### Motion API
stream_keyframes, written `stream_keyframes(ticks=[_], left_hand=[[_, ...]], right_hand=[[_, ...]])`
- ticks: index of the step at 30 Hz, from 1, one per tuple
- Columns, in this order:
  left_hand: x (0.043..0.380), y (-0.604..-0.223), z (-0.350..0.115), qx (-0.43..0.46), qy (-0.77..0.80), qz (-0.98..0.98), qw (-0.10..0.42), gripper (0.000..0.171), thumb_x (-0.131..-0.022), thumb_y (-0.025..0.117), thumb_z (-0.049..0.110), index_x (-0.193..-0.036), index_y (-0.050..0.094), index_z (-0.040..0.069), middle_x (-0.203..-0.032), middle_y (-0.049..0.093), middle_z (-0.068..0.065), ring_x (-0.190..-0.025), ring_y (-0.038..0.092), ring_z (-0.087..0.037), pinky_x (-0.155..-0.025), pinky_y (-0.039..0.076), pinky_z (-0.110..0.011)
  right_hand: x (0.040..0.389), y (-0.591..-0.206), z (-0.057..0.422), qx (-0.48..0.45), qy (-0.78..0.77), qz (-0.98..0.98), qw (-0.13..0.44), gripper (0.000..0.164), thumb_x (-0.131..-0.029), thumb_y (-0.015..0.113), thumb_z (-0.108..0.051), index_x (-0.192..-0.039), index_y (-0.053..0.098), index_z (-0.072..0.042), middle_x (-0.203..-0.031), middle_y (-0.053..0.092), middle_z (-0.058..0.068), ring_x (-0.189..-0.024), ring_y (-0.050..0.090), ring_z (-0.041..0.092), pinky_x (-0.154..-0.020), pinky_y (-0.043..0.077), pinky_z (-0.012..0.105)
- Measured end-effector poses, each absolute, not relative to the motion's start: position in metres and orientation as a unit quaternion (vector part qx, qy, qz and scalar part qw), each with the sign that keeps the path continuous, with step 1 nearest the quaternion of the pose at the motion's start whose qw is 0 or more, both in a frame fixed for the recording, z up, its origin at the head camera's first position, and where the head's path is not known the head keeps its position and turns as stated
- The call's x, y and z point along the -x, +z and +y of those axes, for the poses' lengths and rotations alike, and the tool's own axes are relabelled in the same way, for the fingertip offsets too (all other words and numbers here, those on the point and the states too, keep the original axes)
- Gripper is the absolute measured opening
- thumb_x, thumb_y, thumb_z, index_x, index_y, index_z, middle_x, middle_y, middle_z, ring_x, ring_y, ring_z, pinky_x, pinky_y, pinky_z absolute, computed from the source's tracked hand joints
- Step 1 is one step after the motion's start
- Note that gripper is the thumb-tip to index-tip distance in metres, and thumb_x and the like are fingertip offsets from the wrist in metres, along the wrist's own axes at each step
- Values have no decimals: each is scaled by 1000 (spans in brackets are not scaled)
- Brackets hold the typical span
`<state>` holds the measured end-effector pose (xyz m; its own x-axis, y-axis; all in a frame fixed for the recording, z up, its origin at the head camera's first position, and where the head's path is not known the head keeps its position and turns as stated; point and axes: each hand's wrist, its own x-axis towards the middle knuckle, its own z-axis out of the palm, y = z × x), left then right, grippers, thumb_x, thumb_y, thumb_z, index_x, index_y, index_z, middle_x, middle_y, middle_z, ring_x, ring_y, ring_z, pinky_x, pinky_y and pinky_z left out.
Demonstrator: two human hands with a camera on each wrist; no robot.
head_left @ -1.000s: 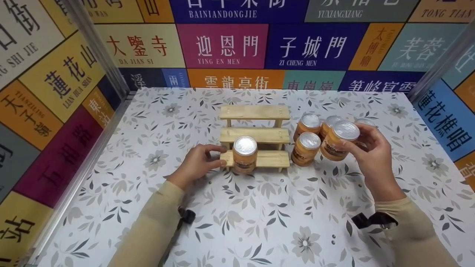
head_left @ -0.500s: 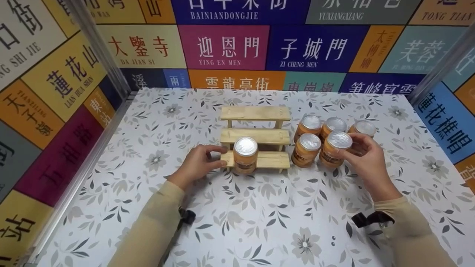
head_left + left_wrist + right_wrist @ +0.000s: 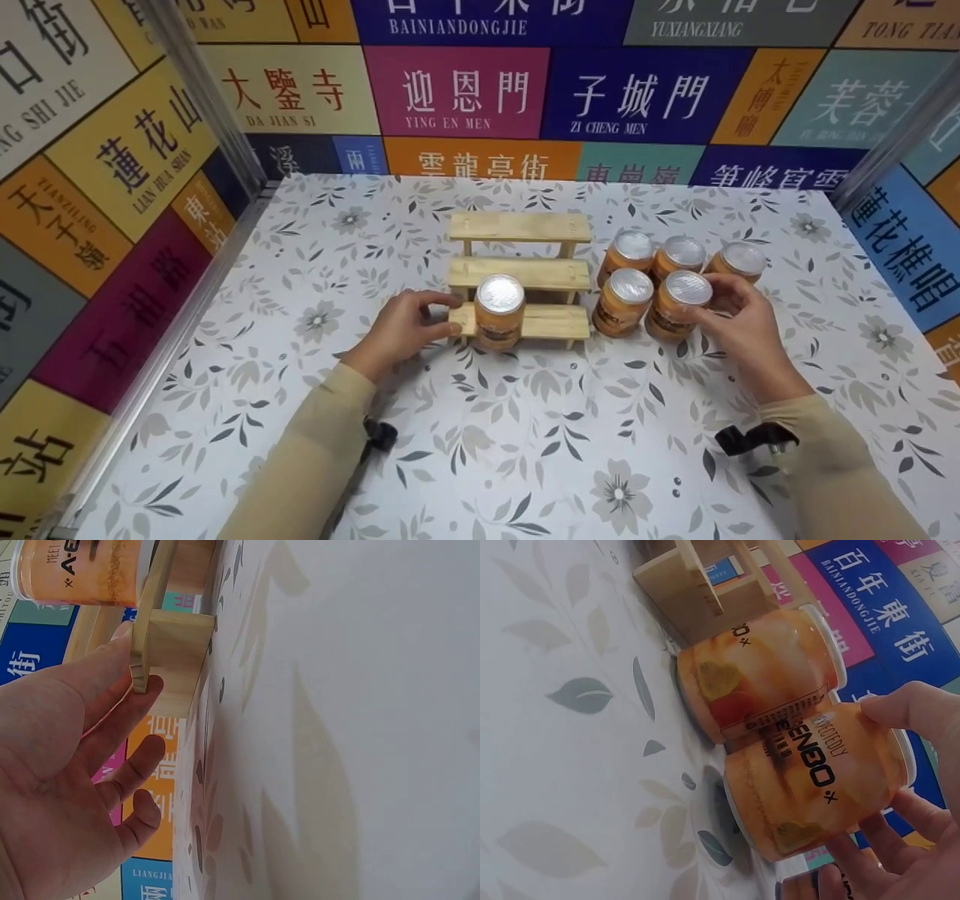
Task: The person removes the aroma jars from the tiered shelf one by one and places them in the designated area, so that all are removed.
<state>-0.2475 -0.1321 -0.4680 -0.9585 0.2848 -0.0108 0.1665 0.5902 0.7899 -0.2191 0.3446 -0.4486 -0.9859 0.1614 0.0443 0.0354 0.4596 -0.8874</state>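
A small three-step wooden display stand [image 3: 520, 271] stands on the table, with one orange can [image 3: 500, 319] with a silver lid upright on its lowest step. My left hand [image 3: 401, 330] pinches the left end of that step; in the left wrist view its thumb and index finger close around the wood [image 3: 140, 660], the other fingers loosely bent. To the right, my right hand [image 3: 739, 322] holds an orange can [image 3: 670, 319] near its top, thumb on one side and fingers on the other. This can stands close beside another can [image 3: 621, 311], also seen in the right wrist view.
Behind the held can are more orange cans: one by the stand [image 3: 630, 251], a middle one [image 3: 681, 255], and one farther right [image 3: 739, 259]. Walls with colourful Chinese sign panels [image 3: 457, 94] border the flower-patterned table [image 3: 510, 450] at the back and sides.
My right hand has lowered its can and brought it left, into the front row beside its neighbour. My left hand stays at the stand's lowest step.
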Motion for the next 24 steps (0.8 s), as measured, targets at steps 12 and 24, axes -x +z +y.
stream_keyframes(ticks=[12,24], left_hand=[[247,-467,-132,-117,436,889,72,40,-86,85,25,-124,75,26,-125,72,6,-104,61,-22,-93,48,-38],[246,-468,-131,-122,429,893,60,38,-87,85,26,-123,75,26,-122,72,4,-98,61,-23,-84,47,-36]], right_hand=[[223,-454,348,38,527,-848,40,71,-91,81,-27,-150,45,-11,-127,55,-15,-116,52,0,-95,43,13],[214,-421,317,7,589,-789,171,55,-92,78,-14,-141,55,-5,-127,61,-6,-118,59,12,-95,47,14]])
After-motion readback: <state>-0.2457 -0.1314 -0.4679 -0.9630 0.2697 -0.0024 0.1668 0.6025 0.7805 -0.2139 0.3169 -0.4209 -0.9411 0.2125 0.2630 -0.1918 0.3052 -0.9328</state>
